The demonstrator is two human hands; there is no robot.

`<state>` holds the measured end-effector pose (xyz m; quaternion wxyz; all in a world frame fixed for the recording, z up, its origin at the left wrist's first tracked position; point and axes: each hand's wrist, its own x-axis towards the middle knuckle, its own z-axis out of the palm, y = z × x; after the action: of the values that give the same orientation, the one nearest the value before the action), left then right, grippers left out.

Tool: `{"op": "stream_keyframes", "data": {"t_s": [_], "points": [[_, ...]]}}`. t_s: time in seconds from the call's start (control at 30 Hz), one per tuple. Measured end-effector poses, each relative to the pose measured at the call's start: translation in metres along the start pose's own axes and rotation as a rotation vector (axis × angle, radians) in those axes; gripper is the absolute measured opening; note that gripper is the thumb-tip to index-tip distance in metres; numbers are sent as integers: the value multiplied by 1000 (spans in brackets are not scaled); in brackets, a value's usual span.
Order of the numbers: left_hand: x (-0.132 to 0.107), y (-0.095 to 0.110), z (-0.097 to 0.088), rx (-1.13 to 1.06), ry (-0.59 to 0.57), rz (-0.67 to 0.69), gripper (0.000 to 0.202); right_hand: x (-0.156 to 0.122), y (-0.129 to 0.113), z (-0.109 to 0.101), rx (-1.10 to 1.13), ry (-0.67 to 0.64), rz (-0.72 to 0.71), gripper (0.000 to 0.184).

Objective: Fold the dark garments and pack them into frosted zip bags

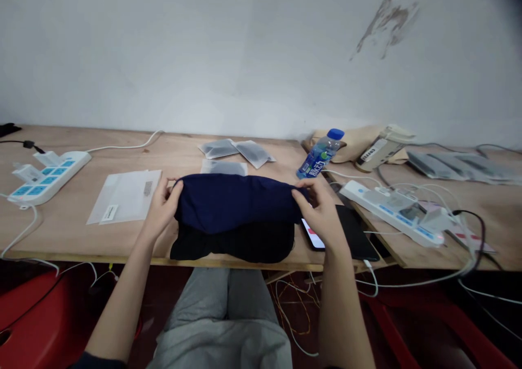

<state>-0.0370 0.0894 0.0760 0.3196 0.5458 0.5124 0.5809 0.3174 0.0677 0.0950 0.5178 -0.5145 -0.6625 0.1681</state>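
Note:
Stretched between my two hands is a navy blue cloth (240, 200), its kind not clear from here. My left hand (165, 197) pinches its left end, thumb against fingers. The right end is pinched by my right hand (316, 203). Beneath and in front of it a black cloth (244, 244) lies at the table's front edge, partly covered by the navy one. Close by my right hand, a phone with a lit screen (313, 237) and a black flat device (354, 233) lie on the table. Left of my left hand are frosted plastic bags (124, 195) with labels.
Several filled frosted packets (220, 148) lie behind the cloth. A blue-capped bottle (320, 154) leans near a coffee cup (381, 148). Power strips with chargers stand left (51, 178) and right (393, 211). Loose cables cross the wooden table (73, 238) and hang below it.

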Motion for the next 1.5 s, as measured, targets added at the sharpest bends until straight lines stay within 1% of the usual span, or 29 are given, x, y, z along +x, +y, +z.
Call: {"op": "stream_keyframes", "data": {"t_s": [0.1,0.2,0.27,0.3,0.33,0.4,0.5,0.53,0.57,0.63,0.7,0.73,0.8,0.87,0.93,0.97,1.03,1.1,1.17,1.23,1.3,1.4,1.43,1.5], "points": [[6,26,-8,-253,38,-124,26,4,-27,-6,54,175,-31,15],[18,53,-18,-365,-10,-236,27,11,-51,-12,54,335,-89,17],[30,63,-24,-373,-48,-272,26,18,-57,-15,63,362,-89,19],[36,63,-26,-365,-60,-273,26,22,-56,-15,73,353,-79,21],[43,60,-26,-348,-67,-268,27,26,-52,-14,84,332,-63,22],[55,43,-24,-275,-89,-266,30,35,-34,-8,90,263,-24,24],[65,0,-12,-47,-94,-273,32,43,11,11,69,149,60,27],[66,-16,-6,62,-54,-244,30,44,27,20,67,105,100,28],[66,-31,0,100,-31,-227,28,44,43,29,62,77,135,28],[63,-57,12,143,1,-178,23,41,69,46,23,84,156,28],[60,-76,22,161,16,-114,19,34,85,58,-6,86,155,25],[58,-83,25,171,24,-78,16,30,89,63,-20,84,148,23],[58,-92,29,188,48,-12,14,24,88,67,-54,95,105,20],[60,-97,30,206,70,41,15,21,82,66,-93,125,11,15],[62,-98,28,232,80,81,18,23,76,64,-125,166,-88,11],[63,-97,27,250,76,97,19,24,75,63,-143,176,-115,11],[63,-92,24,283,57,118,20,27,74,61,-219,147,-118,12],[57,-84,22,354,17,155,20,26,75,61,-352,71,-92,15],[43,-73,21,494,-66,223,25,19,72,61,-496,2,-89,20],[21,-63,22,658,-203,297,35,5,64,63,-602,-65,-120,27],[-4,-59,25,765,-337,331,45,-15,53,67,-672,-160,-143,35],[-36,-65,28,879,-416,318,63,-46,42,76,-763,-270,-87,46],[-42,-69,28,900,-425,311,66,-54,42,80,-784,-288,-58,50],[-45,-78,27,922,-444,311,68,-64,45,86,-803,-298,-20,54]]}}
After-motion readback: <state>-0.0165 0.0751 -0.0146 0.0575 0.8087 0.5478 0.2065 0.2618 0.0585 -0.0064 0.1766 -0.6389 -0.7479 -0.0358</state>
